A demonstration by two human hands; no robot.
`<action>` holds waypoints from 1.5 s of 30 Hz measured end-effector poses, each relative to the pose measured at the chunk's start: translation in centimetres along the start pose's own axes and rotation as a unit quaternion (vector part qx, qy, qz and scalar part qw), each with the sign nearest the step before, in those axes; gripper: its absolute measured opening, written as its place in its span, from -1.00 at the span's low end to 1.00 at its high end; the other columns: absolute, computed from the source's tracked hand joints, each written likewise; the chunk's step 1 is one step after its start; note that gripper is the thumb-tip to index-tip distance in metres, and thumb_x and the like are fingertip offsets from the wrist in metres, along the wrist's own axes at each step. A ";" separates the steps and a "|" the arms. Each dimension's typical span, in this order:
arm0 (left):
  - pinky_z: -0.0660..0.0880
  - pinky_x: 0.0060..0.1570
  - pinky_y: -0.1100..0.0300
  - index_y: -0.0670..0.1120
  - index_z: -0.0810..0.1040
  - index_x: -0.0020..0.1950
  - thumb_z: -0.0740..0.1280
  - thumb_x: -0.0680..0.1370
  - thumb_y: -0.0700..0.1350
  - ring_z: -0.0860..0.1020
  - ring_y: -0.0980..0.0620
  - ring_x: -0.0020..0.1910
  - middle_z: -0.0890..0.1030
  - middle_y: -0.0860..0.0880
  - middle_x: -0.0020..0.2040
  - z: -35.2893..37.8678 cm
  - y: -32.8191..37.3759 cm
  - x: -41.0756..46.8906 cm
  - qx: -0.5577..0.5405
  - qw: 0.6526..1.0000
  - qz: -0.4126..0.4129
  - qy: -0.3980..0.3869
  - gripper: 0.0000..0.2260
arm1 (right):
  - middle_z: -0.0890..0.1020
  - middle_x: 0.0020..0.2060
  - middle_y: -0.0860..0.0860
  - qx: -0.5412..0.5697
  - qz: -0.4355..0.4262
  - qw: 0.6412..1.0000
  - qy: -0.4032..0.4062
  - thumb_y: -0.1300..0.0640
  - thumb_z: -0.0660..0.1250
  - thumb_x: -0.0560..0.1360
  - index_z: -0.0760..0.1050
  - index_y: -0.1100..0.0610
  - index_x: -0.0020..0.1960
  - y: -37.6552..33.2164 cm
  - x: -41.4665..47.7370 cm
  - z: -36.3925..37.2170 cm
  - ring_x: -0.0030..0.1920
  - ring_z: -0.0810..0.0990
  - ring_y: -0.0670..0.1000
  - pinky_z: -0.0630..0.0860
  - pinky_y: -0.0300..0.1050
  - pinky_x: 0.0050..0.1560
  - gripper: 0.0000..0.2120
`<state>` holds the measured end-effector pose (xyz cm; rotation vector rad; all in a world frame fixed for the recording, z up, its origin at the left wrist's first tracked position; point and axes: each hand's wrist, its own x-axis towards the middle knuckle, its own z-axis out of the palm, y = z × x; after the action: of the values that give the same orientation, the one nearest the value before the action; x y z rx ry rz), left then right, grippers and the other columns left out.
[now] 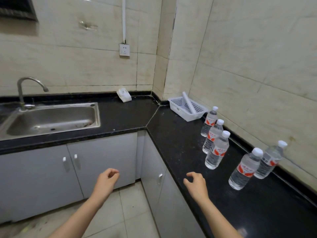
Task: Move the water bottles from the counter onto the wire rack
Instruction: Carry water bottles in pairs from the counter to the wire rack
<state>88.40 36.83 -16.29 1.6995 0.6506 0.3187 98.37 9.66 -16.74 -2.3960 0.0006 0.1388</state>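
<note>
Several clear water bottles with white caps and red labels stand upright on the black counter [173, 134] along the right wall. Three form a row [216, 150] and two stand closer to me [244, 169]. My right hand [195, 183] hovers over the counter's front edge, left of the bottles, fingers loosely curled and holding nothing. My left hand [107, 179] hangs in front of the cabinet doors, also loosely curled and empty. No wire rack is in view.
A white plastic basket [187, 107] with a white roll in it sits in the counter's corner. A steel sink [51, 119] with a tap is at the left. A white packet [123, 95] leans on the back wall. Grey cabinets and tiled floor lie below.
</note>
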 end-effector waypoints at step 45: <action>0.43 0.01 0.10 -0.13 0.37 0.30 0.38 0.43 -0.27 0.47 -0.04 -0.11 0.48 -0.11 0.00 38.2 8.1 26.7 0.191 0.845 0.066 -0.496 -0.54 | 0.51 -0.13 -0.23 0.284 0.273 0.848 0.354 0.29 0.54 0.21 0.28 0.00 0.07 5.7 21.9 -2.3 0.00 0.55 0.03 0.46 -0.09 0.05 -0.40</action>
<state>132.51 20.46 -21.12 1.9877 -0.2023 -0.6328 120.11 4.74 -21.14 -1.6654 0.9395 -0.4371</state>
